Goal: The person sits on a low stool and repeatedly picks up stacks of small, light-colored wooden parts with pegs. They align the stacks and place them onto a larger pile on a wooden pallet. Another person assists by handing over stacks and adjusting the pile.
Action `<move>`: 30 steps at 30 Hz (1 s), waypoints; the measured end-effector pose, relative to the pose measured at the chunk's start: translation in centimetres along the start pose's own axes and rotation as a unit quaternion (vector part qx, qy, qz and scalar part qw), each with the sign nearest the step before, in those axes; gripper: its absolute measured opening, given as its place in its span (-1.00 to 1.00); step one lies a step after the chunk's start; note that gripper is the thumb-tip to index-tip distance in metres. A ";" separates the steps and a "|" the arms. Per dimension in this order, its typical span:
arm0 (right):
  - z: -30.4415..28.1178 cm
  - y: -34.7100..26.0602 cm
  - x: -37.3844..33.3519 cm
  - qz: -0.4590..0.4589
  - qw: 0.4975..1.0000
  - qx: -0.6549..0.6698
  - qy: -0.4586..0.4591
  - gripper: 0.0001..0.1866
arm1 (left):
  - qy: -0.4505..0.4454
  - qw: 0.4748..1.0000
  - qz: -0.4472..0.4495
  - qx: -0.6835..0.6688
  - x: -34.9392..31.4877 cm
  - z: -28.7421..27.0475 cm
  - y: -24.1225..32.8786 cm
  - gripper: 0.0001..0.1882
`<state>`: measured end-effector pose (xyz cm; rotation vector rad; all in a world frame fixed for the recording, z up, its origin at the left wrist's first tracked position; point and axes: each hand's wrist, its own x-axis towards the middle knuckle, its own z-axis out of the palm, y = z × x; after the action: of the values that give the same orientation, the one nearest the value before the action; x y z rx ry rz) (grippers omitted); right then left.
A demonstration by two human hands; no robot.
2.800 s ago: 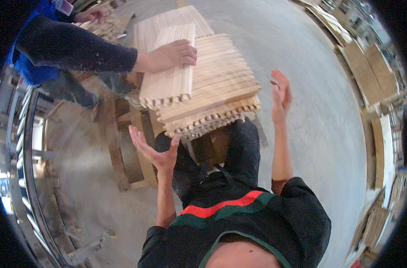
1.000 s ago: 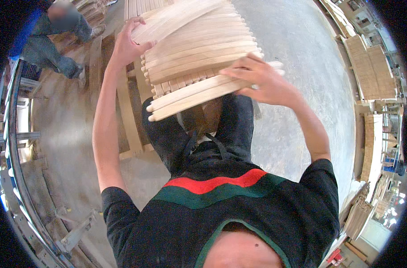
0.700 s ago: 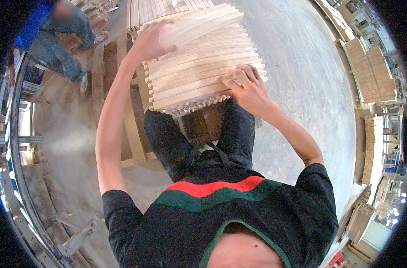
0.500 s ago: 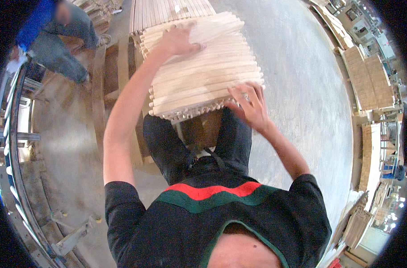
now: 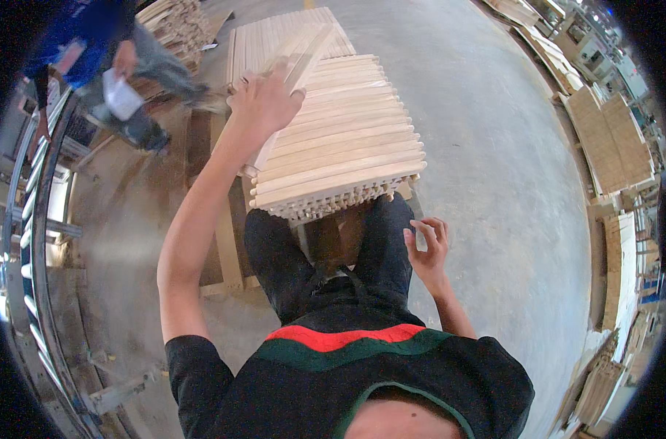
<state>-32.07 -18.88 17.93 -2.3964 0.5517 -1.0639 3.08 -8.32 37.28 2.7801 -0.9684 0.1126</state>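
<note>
A stack of pale wooden slats (image 5: pixel 355 135) with rounded ends lies in front of my knees, layered crosswise to me. My left hand (image 5: pixel 267 110) is closed round the blurred end of a few wooden slats (image 5: pixel 307 58), held at a slant over the stack's far left side. Motion blur hides how many slats it holds. Off the stack's near right corner, beside my right knee, my right hand (image 5: pixel 429 252) hangs in the air. Its fingers are loosely bent and apart from the thumb, with nothing between them.
Behind the stack lies another row of slats (image 5: pixel 249 47). A co-worker in blue (image 5: pixel 91 36) stands at the far left with a white object in hand, near a pile of wood (image 5: pixel 175 29). A roller conveyor (image 5: pixel 36 256) runs along the left; wooden panels (image 5: pixel 611 143) stand right.
My left hand has gone from lying flat on the stack to gripping slats, now slanted. My right hand has left the stack's right edge and drawn back toward me. The co-worker has moved.
</note>
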 end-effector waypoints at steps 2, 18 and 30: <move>0.9 0.0 -0.7 0.001 1.000 0.023 -0.010 -0.74 | -0.023 0.998 -0.048 0.037 -1.3 -0.5 1.0 -0.14; 6.0 -4.9 -3.2 -0.013 0.985 0.151 -0.084 -0.82 | 0.014 0.981 -0.190 -0.022 -0.2 7.8 2.1 -0.20; 9.3 -3.2 -2.9 -0.019 0.980 0.104 -0.171 -0.79 | 0.050 0.986 -0.151 -0.045 -0.5 10.7 -0.4 -0.13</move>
<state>-26.23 -12.54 12.49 -2.3384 0.2614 -0.6640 2.99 -9.89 26.69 2.7682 -0.5083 0.1569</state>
